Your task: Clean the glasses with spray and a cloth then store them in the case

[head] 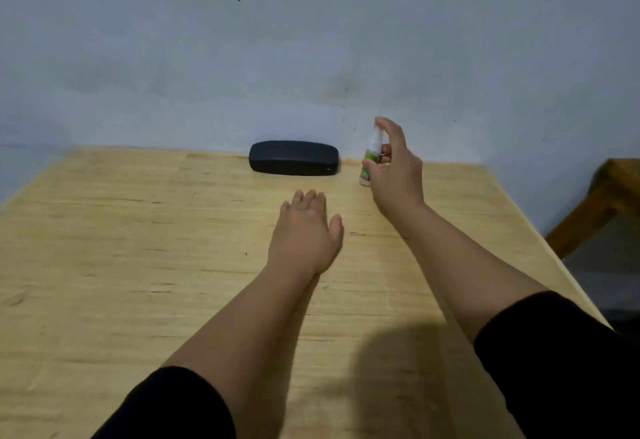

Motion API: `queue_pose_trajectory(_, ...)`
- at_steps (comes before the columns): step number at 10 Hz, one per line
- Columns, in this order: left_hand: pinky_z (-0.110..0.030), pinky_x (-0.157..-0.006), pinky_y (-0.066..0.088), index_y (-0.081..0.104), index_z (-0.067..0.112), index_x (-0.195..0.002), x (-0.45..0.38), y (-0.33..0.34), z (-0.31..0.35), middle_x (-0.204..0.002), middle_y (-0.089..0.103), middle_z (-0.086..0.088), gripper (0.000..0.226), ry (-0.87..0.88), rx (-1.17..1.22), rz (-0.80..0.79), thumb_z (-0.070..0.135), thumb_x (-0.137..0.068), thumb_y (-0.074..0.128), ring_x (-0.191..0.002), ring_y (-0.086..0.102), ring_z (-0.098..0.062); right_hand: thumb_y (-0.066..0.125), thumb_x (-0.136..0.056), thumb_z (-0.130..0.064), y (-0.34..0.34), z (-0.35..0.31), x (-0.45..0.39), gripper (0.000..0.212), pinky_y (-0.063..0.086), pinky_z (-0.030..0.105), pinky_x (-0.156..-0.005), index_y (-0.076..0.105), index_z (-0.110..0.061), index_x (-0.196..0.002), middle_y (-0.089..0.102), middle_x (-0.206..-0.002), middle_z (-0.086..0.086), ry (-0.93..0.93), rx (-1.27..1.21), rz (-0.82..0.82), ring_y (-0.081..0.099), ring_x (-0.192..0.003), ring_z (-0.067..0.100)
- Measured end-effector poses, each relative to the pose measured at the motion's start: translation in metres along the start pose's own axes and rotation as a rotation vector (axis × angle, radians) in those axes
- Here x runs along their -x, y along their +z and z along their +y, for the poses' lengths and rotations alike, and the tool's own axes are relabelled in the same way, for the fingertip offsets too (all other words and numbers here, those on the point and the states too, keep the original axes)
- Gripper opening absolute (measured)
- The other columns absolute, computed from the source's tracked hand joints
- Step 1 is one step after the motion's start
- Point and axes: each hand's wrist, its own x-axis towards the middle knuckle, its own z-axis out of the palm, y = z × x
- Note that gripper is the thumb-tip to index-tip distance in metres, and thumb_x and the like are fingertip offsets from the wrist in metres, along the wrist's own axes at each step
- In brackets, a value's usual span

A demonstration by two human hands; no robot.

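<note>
A closed black glasses case [293, 157] lies at the far edge of the wooden table [138, 248], against the wall. Just right of it stands a small white spray bottle with a green label [370, 156]. My right hand [394, 168] grips the bottle, fingers curled round its body and the index finger over the top. My left hand [306, 230] rests flat on the table in front of the case, fingers straight, holding nothing. No glasses or cloth are in view.
A grey-blue wall [311, 57] rises directly behind the table. A brown wooden piece of furniture [595, 203] stands beyond the table's right edge. Black sleeves cover both upper forearms.
</note>
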Motion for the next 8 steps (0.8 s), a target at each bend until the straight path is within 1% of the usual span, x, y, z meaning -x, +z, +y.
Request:
queue_pose_trajectory(1,-0.038,-0.116,0.008,0.022,0.011,-0.145,-0.001,0.001,0.000,-0.154,0.022,-0.007,0.058,-0.003,0.000,-0.004,0.041,-0.096,0.029,-0.143,0.012,-0.022,0.058,-0.085,-0.002,0.014,0.004,-0.021,0.063,0.059,0.043,-0.072,0.037,-0.045,-0.126,0.052,-0.097,0.000,0.007,-0.015,0.007,0.062,-0.085,0.019)
queue_pose_trajectory(2,-0.036,-0.116,0.008,0.019,0.009,-0.145,0.000,0.001,0.001,-0.154,0.021,-0.008,0.059,-0.011,0.029,0.008,0.041,-0.096,0.029,-0.144,0.011,-0.022,0.057,-0.086,-0.003,0.023,0.007,-0.037,0.063,0.058,0.044,-0.077,0.035,-0.045,-0.126,0.050,-0.095,-0.002,-0.009,-0.002,0.001,0.061,-0.087,0.020)
queue_pose_trajectory(3,-0.035,-0.116,0.009,0.019,0.008,-0.145,0.002,0.001,0.001,-0.154,0.023,-0.009,0.060,-0.021,0.042,0.030,0.041,-0.096,0.029,-0.144,0.012,-0.023,0.057,-0.085,-0.002,0.030,0.008,-0.043,0.063,0.057,0.044,-0.078,0.035,-0.045,-0.125,0.050,-0.097,-0.001,-0.010,0.018,-0.009,0.060,-0.089,0.021)
queue_pose_trajectory(5,-0.033,-0.116,0.007,0.019,0.008,-0.145,0.001,0.002,0.001,-0.154,0.022,-0.008,0.061,-0.026,0.059,0.029,0.042,-0.095,0.030,-0.144,0.011,-0.021,0.057,-0.085,-0.003,0.035,0.015,-0.043,0.066,0.057,0.045,-0.081,0.031,-0.047,-0.127,0.051,-0.102,0.002,-0.035,0.013,-0.018,0.060,-0.093,0.023)
queue_pose_trajectory(6,-0.032,-0.116,0.006,0.020,0.008,-0.145,-0.001,0.002,0.000,-0.154,0.023,-0.009,0.061,-0.023,0.055,0.031,0.042,-0.095,0.031,-0.143,0.012,-0.021,0.058,-0.085,-0.004,0.036,0.017,-0.044,0.073,0.057,0.044,-0.081,0.026,-0.049,-0.132,0.054,-0.106,0.004,-0.034,0.013,-0.011,0.061,-0.093,0.021)
queue_pose_trajectory(7,-0.032,-0.115,0.007,0.021,0.008,-0.145,0.000,0.002,0.001,-0.154,0.023,-0.008,0.061,-0.022,0.070,0.030,0.042,-0.095,0.031,-0.143,0.012,-0.021,0.058,-0.084,-0.002,0.032,0.012,-0.042,0.079,0.059,0.042,-0.075,0.021,-0.052,-0.134,0.057,-0.102,0.007,-0.019,-0.025,-0.035,0.063,-0.085,0.021)
queue_pose_trajectory(8,-0.033,-0.115,0.009,0.022,0.008,-0.144,-0.001,0.002,0.000,-0.153,0.025,-0.008,0.061,-0.016,0.087,0.056,0.041,-0.095,0.033,-0.143,0.013,-0.021,0.060,-0.084,-0.003,0.026,0.007,-0.039,0.082,0.059,0.037,-0.075,0.018,-0.049,-0.138,0.056,-0.103,0.003,-0.021,-0.031,-0.020,0.063,-0.086,0.018)
